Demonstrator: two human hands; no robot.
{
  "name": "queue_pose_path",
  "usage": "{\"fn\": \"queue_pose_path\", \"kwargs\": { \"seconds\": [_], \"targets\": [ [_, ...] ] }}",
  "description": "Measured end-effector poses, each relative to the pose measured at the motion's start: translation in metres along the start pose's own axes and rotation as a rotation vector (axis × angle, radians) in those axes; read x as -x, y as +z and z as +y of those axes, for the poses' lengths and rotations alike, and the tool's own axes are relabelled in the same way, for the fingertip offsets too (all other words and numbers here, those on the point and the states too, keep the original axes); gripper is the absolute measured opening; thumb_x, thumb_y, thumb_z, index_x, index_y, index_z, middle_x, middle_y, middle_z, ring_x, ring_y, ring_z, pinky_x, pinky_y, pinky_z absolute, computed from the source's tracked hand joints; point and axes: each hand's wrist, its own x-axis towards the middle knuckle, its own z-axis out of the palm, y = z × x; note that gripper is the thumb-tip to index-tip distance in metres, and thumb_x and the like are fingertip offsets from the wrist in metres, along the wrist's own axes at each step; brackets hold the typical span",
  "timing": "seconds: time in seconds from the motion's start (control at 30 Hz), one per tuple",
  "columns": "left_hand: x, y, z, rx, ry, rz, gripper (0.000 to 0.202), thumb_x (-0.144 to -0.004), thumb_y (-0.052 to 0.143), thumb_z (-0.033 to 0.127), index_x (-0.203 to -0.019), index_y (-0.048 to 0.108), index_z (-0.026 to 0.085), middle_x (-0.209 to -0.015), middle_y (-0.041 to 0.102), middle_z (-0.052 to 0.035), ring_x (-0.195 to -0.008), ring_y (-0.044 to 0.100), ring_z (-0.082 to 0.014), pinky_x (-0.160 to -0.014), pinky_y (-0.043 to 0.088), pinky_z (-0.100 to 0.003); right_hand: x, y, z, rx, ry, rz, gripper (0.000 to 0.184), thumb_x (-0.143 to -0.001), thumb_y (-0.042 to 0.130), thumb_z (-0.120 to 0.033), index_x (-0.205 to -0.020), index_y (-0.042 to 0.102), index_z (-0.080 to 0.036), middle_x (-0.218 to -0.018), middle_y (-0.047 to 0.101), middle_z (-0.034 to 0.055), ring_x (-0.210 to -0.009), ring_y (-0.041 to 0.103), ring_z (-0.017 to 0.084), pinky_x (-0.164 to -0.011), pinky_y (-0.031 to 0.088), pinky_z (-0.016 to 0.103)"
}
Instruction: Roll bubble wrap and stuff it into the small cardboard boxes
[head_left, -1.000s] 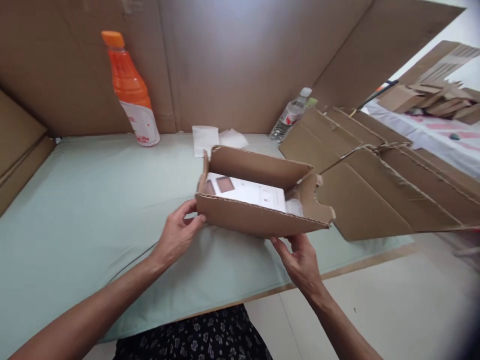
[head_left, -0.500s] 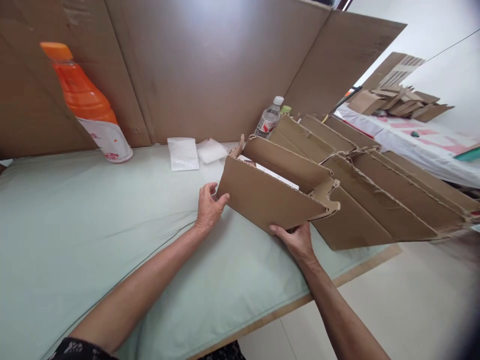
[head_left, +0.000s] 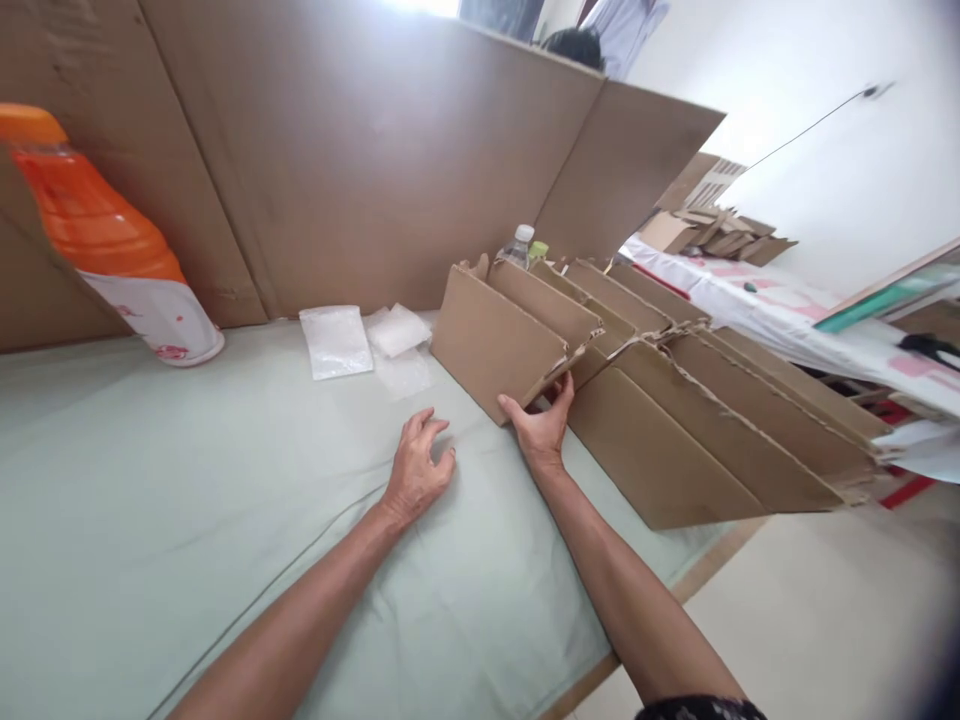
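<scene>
My right hand [head_left: 541,422] grips the near end of a narrow open-topped cardboard box [head_left: 499,335], thumb on its front face and fingers at the end wall. The box stands on the pale green cloth [head_left: 300,520], beside a row of larger cardboard boxes [head_left: 675,430]. My left hand [head_left: 421,465] is apart from the box, over the cloth, fingers loosely curled with a gap to the thumb and nothing between them. Beyond it lie a flat white packet [head_left: 336,342] and further translucent white packets [head_left: 401,332]. The inside of the held box is hidden from this angle.
An orange-capped bottle [head_left: 124,240] stands at the left before a tall cardboard panel [head_left: 360,160]. A clear bottle [head_left: 519,246] and a green cap [head_left: 538,250] show behind the boxes. Cardboard pieces [head_left: 712,235] lie on another table at right. A person's head [head_left: 576,45] shows above the panel.
The narrow box has moved away from me, toward the panel and alongside the row. My left hand has let go of it and drawn back; my right hand still holds its near end.
</scene>
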Motion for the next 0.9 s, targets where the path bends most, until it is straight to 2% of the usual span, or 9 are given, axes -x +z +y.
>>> {"fn": "queue_pose_path", "kwargs": {
  "seconds": [0.1,0.2,0.3,0.43,0.67,0.9],
  "targets": [
    [-0.002,0.003,-0.002,-0.014,0.029,0.028,0.033,-0.076,0.062,0.013,-0.108,0.069,0.017,-0.127,0.064,-0.0172,-0.126,0.062,-0.0341,-0.110,0.050,-0.054,-0.001,0.003,0.009,-0.027,0.005,0.106,0.118,-0.063,0.085,-0.054,-0.157,0.024,-0.019,-0.151,0.041,0.0190,-0.138,0.046,0.032,-0.115,0.043,0.052],
    [-0.002,0.004,-0.004,-0.027,0.035,0.038,0.031,-0.077,0.060,0.013,-0.107,0.069,0.017,-0.126,0.065,-0.0164,-0.123,0.063,-0.0322,-0.107,0.053,-0.051,-0.006,0.014,0.015,-0.011,-0.028,0.116,0.117,-0.065,0.083,-0.052,-0.158,0.021,-0.020,-0.153,0.040,0.0185,-0.139,0.045,0.032,-0.116,0.041,0.053],
    [-0.002,0.002,-0.006,-0.044,0.036,0.026,0.031,-0.077,0.062,0.014,-0.107,0.070,0.017,-0.125,0.066,-0.0156,-0.122,0.064,-0.0307,-0.107,0.053,-0.049,-0.017,0.029,0.019,0.045,-0.053,0.115,0.114,-0.067,0.080,-0.049,-0.159,0.019,-0.018,-0.155,0.038,0.0206,-0.144,0.040,0.033,-0.121,0.033,0.056],
    [-0.002,-0.001,-0.007,-0.063,0.044,0.008,0.029,-0.077,0.063,0.015,-0.105,0.070,0.019,-0.120,0.069,-0.0124,-0.118,0.065,-0.0286,-0.108,0.053,-0.048,-0.029,0.043,0.024,0.075,-0.037,0.142,0.113,-0.067,0.078,-0.048,-0.158,0.019,-0.015,-0.157,0.035,0.0226,-0.146,0.038,0.034,-0.122,0.030,0.057],
    [-0.004,-0.003,-0.007,-0.090,0.072,-0.010,0.027,-0.077,0.062,0.013,-0.102,0.071,0.019,-0.113,0.072,-0.0103,-0.116,0.066,-0.0273,-0.109,0.052,-0.047,-0.032,0.049,0.025,0.108,0.000,0.221,0.112,-0.063,0.079,-0.048,-0.154,0.025,-0.013,-0.152,0.041,0.0233,-0.144,0.041,0.035,-0.121,0.033,0.055],
    [-0.008,-0.003,-0.004,-0.138,0.064,-0.025,0.027,-0.076,0.061,0.010,-0.099,0.071,0.019,-0.110,0.074,-0.0089,-0.114,0.066,-0.0252,-0.106,0.052,-0.043,-0.035,0.044,0.026,0.103,0.018,0.211,0.115,-0.059,0.080,-0.046,-0.153,0.024,-0.013,-0.151,0.041,0.0223,-0.143,0.041,0.035,-0.121,0.032,0.055]
  ]
}}
